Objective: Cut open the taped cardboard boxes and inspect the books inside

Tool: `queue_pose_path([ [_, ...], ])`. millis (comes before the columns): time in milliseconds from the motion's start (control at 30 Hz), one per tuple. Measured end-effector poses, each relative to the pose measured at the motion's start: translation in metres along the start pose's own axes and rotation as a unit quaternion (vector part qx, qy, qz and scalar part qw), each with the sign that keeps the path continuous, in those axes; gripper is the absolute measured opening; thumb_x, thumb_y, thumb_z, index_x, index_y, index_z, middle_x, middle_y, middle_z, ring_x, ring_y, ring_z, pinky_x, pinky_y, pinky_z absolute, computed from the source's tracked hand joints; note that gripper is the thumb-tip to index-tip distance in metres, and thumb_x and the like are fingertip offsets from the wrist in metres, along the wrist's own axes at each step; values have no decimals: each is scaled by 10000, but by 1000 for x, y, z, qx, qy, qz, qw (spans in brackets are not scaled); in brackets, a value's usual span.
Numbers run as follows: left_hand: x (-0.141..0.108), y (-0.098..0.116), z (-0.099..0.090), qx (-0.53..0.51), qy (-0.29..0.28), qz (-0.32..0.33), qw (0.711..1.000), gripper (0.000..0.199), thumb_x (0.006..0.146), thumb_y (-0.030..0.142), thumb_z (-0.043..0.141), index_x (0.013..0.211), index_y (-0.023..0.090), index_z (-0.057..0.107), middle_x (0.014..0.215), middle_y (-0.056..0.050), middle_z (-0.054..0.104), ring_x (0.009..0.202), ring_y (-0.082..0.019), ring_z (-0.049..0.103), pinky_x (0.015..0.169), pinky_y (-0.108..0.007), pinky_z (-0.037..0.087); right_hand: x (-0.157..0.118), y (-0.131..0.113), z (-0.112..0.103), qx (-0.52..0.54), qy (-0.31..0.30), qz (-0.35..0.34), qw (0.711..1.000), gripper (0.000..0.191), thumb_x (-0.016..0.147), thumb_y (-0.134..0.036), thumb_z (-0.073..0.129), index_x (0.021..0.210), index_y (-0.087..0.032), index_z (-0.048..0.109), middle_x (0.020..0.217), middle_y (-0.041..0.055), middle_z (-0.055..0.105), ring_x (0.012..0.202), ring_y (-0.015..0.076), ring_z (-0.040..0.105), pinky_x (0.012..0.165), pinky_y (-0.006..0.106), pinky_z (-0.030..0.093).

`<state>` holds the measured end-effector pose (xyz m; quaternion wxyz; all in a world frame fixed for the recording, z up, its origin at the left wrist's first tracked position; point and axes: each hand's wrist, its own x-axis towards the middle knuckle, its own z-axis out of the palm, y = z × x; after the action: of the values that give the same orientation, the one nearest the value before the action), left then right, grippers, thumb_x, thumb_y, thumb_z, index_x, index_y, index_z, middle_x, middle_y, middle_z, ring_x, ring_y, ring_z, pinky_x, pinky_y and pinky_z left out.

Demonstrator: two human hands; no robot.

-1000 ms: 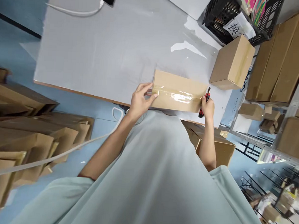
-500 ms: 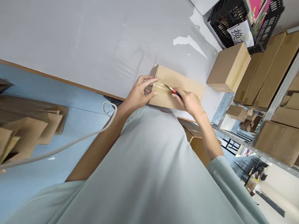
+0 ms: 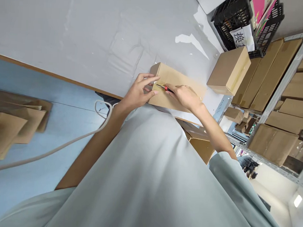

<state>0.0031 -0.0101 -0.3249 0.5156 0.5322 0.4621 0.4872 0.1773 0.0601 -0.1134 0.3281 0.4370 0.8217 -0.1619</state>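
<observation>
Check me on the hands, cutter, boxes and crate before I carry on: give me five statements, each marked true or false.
1. The right hand holds a red-and-black cutter. True.
2. The left hand grips a second cutter. False: it holds no tool; its fingers are spread at the left end of the near box.
3. The cutter points toward the left hand. True.
4. A sheet of paper with writing on it hangs on the black crate. True.
5. The crate stands between the near box and the other box. False: the crate is beyond the other box, which lies on the crate's near side.
</observation>
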Motion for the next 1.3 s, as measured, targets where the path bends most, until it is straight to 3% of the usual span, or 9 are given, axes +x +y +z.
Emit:
queue_pose_path([
  [200, 1, 0, 1, 13, 2, 1, 1000, 764, 1008, 787, 742, 1593, 296, 724, 1603, -140, 587, 1413, -352, 666, 1086, -464, 693, 3, -9, -5, -62, -6, 3, 998, 435, 1275, -365, 390, 1595, -211, 641, 1270, 171, 878, 1142, 322, 826, 931, 360, 525],
  [467, 0, 6, -4, 45, -13, -8, 999, 826, 1039, 829, 658, 1638, 261, 685, 1638, -160, 568, 1408, -344, 662, 1103, -470, 676, 5, -21, -10, -110, -26, 3, 994, 472, 1200, -112, 369, 1589, -124, 637, 1273, 242, 857, 1223, 337, 819, 976, 399, 570],
  [600, 0, 8, -5, 51, -6, -14, 999, 805, 1033, 810, 669, 1626, 266, 698, 1640, -161, 579, 1377, -341, 678, 1081, -478, 687, -10, 6, 1, -133, -42, 25, 990, 493, 1177, -82, 370, 1559, -136, 678, 1232, 234, 865, 1205, 335, 827, 950, 395, 574],
  [967, 3, 14, -7, 90, 17, -52, 994, 923, 950, 904, 743, 1624, 274, 703, 1649, -141, 613, 1270, -323, 740, 1066, -551, 706, -93, 129, 49, -155, -90, 155, 972, 484, 1221, -212, 400, 1612, -220, 686, 1315, 241, 856, 1226, 362, 826, 896, 394, 514],
  [1100, 4, 11, -8, 114, 25, -53, 992, 907, 930, 873, 777, 1623, 291, 713, 1639, -147, 628, 1265, -335, 752, 1067, -569, 708, -101, 150, 63, -133, -71, 160, 976, 456, 1243, -327, 427, 1616, -252, 679, 1336, 224, 857, 1223, 353, 810, 929, 397, 485],
  [1300, 7, 8, -7, 115, 39, -57, 991, 896, 845, 827, 871, 1561, 298, 764, 1609, -151, 660, 1231, -335, 763, 1050, -567, 715, -113, 159, 80, -81, -57, 168, 981, 463, 1258, -421, 398, 1587, -294, 699, 1358, 188, 863, 1165, 345, 809, 926, 412, 470],
])
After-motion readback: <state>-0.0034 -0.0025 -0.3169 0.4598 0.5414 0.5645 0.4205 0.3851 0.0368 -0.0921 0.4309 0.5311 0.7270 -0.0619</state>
